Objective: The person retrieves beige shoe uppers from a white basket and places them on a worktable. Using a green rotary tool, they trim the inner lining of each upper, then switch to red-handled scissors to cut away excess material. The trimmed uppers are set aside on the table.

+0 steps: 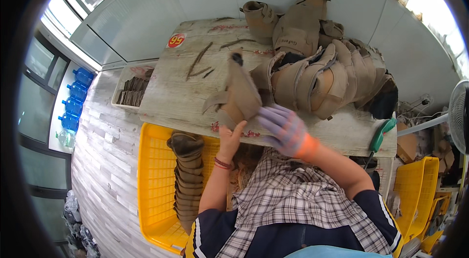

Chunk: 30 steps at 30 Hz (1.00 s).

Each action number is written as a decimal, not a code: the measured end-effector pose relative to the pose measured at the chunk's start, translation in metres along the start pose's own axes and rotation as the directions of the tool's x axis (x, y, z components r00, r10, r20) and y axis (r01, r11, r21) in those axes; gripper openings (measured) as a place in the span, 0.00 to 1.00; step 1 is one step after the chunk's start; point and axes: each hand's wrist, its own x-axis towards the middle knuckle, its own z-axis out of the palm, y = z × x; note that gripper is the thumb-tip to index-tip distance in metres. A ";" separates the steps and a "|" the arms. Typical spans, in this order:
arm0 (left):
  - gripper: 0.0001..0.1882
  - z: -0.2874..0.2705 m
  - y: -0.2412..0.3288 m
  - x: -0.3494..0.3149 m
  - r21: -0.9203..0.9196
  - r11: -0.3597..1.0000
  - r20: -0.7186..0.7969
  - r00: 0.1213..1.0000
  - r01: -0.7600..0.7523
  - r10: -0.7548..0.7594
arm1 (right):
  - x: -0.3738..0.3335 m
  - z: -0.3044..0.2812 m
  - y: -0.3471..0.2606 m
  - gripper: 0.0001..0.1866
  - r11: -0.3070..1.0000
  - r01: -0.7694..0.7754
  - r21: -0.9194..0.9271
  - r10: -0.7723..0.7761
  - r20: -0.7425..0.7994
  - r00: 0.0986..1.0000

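Over the front part of the table, a tan suede boot upper (243, 93) stands tilted, with a strap-like flap out to its left and a dark spot at its top. My bare left hand (228, 141), a red band at the wrist, grips its lower edge with the thumb raised; the other fingers are largely hidden. My right hand (283, 130), in a grey-purple glove with an orange cuff, has its fingers stretched out beside the upper's right edge. Whether they touch it I cannot tell. Just beyond this glove lies a row of nested tan boot uppers (317, 82).
More uppers (298, 21) are piled against the wall. Dark strips (199, 60) lie on the worn table (168, 79). To my left, a yellow crate (146, 184) holds stacked uppers (188, 184). A green-handled tool (382, 135) sits at the table's right edge, near a white fan (458, 116).
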 end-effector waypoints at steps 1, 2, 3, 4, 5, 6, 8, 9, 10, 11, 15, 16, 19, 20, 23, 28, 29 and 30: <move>0.13 -0.004 -0.003 0.002 0.015 1.000 0.000 1.000 -0.019 0.019 | -0.037 -0.008 0.012 0.26 0.998 -0.035 -0.052 0.036 0.031 0.999; 0.13 -0.007 -0.004 0.002 0.053 0.998 0.004 0.999 -0.043 0.043 | -0.049 -0.028 0.007 0.23 0.986 -0.164 -0.039 0.165 0.029 0.986; 0.11 0.001 0.000 0.003 0.109 0.988 0.036 0.994 -0.107 0.104 | -0.082 -0.032 0.013 0.21 0.946 -0.318 -0.068 0.311 -0.093 0.946; 0.09 0.008 0.004 0.004 0.170 0.970 0.066 0.984 -0.173 0.164 | -0.112 -0.031 0.021 0.19 0.882 -0.467 -0.069 0.443 -0.218 0.870; 0.07 0.012 0.009 0.003 0.231 0.944 0.087 0.971 -0.238 0.223 | -0.127 -0.037 0.027 0.19 0.849 -0.521 -0.089 0.490 -0.236 0.839; 0.05 0.019 0.012 0.006 0.348 0.860 0.153 0.927 -0.374 0.342 | -0.138 -0.045 0.030 0.18 0.806 -0.581 -0.112 0.540 -0.260 0.800; 0.10 0.020 0.009 0.001 0.610 0.574 0.380 0.838 -0.546 0.393 | -0.151 -0.043 0.028 0.17 0.764 -0.639 -0.090 0.602 -0.254 0.757; 0.11 0.022 0.008 -0.002 0.633 0.535 0.393 0.827 -0.560 0.402 | -0.151 -0.037 0.026 0.17 0.768 -0.639 -0.042 0.615 -0.227 0.755; 0.11 0.027 0.006 -0.005 0.650 0.500 0.405 0.818 -0.572 0.409 | -0.150 -0.032 0.023 0.17 0.767 -0.641 0.000 0.629 -0.197 0.752; 0.12 0.029 0.005 -0.008 0.667 0.464 0.416 0.808 -0.583 0.416 | -0.144 -0.023 0.019 0.17 0.742 -0.662 0.105 0.668 -0.191 0.719; 0.12 0.031 0.028 -0.013 0.705 0.393 0.504 0.807 -0.590 0.308 | -0.093 0.003 0.008 0.20 0.805 -0.565 0.180 0.593 -0.278 0.756; 0.12 0.033 0.033 -0.016 0.712 0.370 0.522 0.802 -0.597 0.290 | -0.078 0.004 0.005 0.21 0.862 -0.494 0.113 0.502 -0.322 0.803; 0.14 0.044 0.056 -0.030 0.787 0.209 0.558 0.814 -0.580 0.161 | -0.038 0.003 -0.003 0.25 0.958 -0.280 0.062 0.285 -0.310 0.907; 0.15 0.049 0.063 -0.033 0.790 0.197 0.552 0.813 -0.581 0.186 | -0.024 0.005 -0.006 0.25 0.965 -0.260 0.040 0.261 -0.276 0.925; 0.19 0.063 0.070 -0.038 0.752 0.174 0.594 0.769 -0.635 0.236 | -0.001 0.012 -0.005 0.25 0.987 -0.161 -0.021 0.156 -0.145 0.977; 0.14 0.063 0.052 -0.045 0.683 0.277 0.718 0.691 -0.676 -0.085 | -0.033 0.047 0.004 0.16 0.883 -0.280 0.377 0.355 -0.146 0.923; 0.12 0.066 0.055 -0.043 0.644 0.214 0.763 0.636 -0.735 -0.111 | -0.043 0.054 0.004 0.14 0.762 -0.341 0.550 0.492 -0.150 0.858; 0.09 0.072 0.062 -0.041 0.682 0.249 0.726 0.593 -0.688 -0.349 | -0.052 0.060 -0.002 0.11 0.189 -0.431 0.882 0.836 0.086 0.543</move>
